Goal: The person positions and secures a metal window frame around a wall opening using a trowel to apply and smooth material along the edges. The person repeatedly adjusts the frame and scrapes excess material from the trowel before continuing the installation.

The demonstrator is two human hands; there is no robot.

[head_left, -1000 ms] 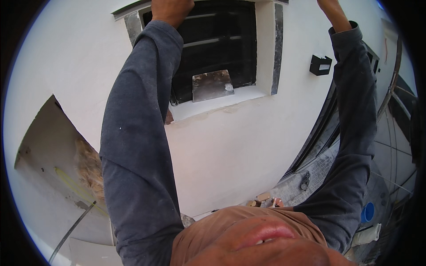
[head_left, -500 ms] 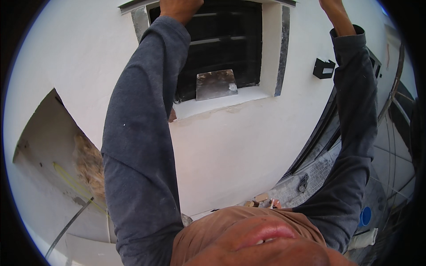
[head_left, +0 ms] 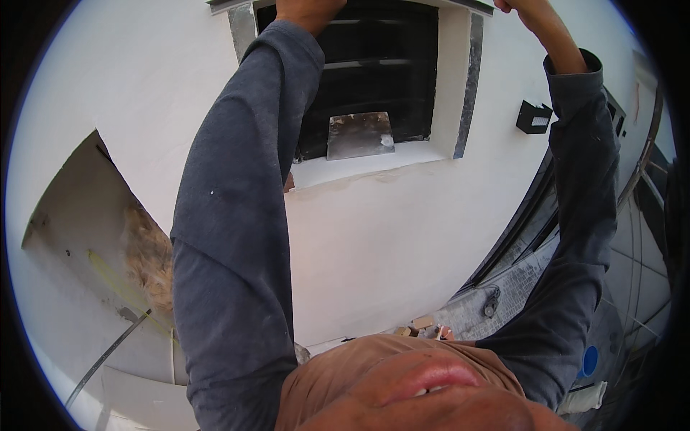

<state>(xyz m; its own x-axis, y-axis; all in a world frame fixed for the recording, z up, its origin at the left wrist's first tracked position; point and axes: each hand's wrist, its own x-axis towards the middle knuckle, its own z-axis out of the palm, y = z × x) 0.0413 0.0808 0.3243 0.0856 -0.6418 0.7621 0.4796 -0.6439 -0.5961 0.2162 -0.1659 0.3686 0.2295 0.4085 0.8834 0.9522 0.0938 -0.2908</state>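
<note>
Both my arms, in dark grey sleeves, are raised toward the top of a window recess in a white wall (head_left: 388, 244). My left hand (head_left: 313, 13) is at the upper edge, in front of the dark window (head_left: 381, 79); its fingers are cut off from view. My right hand (head_left: 530, 11) is up by the recess's top right corner, near the end of a dark strip (head_left: 471, 6). Its visible fingers look curled; what they hold, if anything, lies out of the picture. A flat metal plate with pale smears (head_left: 359, 136) leans against the window on the white sill (head_left: 366, 167).
A black box-shaped wall fixture (head_left: 534, 117) sits close to my right forearm. At left, an angular opening (head_left: 86, 187) shows a rough brown patch. Below right are a paved floor (head_left: 471, 312), a blue bucket (head_left: 589, 361) and a whitish sack (head_left: 583, 397).
The view has shifted, so the window and wall appear slightly to the right. My right hand has bent inward toward the recess corner, showing more of its fingers.
</note>
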